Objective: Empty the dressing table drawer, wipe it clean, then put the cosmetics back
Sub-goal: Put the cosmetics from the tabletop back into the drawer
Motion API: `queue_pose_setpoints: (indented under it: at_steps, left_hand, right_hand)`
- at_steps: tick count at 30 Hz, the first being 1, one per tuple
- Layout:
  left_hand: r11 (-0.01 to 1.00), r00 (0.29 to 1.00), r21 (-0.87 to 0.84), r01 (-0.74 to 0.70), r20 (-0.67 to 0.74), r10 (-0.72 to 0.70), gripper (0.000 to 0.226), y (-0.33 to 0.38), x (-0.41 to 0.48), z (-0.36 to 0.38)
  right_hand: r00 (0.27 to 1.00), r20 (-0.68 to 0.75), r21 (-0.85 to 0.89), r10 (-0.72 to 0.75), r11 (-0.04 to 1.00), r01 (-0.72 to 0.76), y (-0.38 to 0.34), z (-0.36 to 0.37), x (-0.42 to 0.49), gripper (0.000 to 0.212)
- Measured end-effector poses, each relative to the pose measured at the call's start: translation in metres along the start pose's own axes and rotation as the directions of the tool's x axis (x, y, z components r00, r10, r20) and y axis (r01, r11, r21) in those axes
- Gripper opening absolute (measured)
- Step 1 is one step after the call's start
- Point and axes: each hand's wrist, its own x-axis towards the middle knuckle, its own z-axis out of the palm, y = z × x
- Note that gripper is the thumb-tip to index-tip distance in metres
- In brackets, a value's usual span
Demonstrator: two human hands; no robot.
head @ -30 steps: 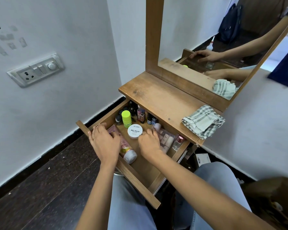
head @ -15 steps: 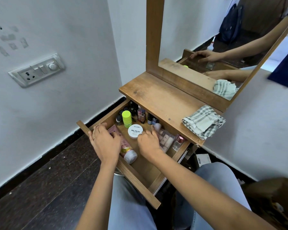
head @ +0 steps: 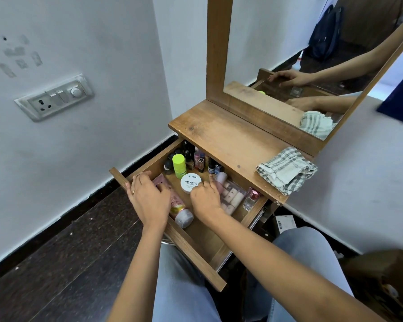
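1. Stage (judged): emptying not yet begun. The drawer is pulled out towards the person's lap and is full of cosmetics; the table top carries only a checked cloth at its right end.
2. Left hand: palm down over the crimped end of a pink tube, fingers bent, tips near the drawer's left wall. Cannot tell whether it grips the tube or only rests on it.
3. Right hand: palm down, index finger pointing to the back, other fingers curled at the edge of a white jar and beside a clear organiser. A hold on either cannot be told.
4. Key relation: the tube lies flat, long axis running from the back-left to the front-right, cap end towards the person. It sits directly under the left hand, so that hand is nearer.
5. The jar lies just ahead of the right hand; a green bottle and small bottles stand upright behind it.
6. Judgement: the bare table top, up and beyond both hands, suits the unloading.
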Motion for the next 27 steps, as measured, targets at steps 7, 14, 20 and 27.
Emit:
queue_pose_setpoints:
  at_steps: [7,14,20,27]
  left_hand:
    - [1.0,1.0,-0.002,-0.009,-0.006,0.009,0.033,0.0,0.0,0.001]
    - [1.0,1.0,0.006,-0.014,-0.003,0.014,0.035,-0.002,0.0,0.003]
    - [1.0,1.0,-0.02,0.005,0.006,-0.005,0.037,-0.001,0.0,0.0]
    - [0.946,0.993,-0.31,0.093,-0.036,-0.109,0.036,0.007,-0.002,-0.012]
  right_hand:
    - [1.0,-0.006,0.058,0.007,0.998,-0.006,0.002,-0.003,-0.004,0.034]
    - [0.983,-0.18,0.313,-0.03,0.946,0.086,0.005,-0.033,-0.031,0.037]
    - [0.909,-0.376,0.575,0.179,0.814,0.078,0.056,-0.099,-0.06,0.033]
    - [0.871,-0.256,0.611,0.42,0.768,-0.191,0.123,-0.095,-0.069,0.041]
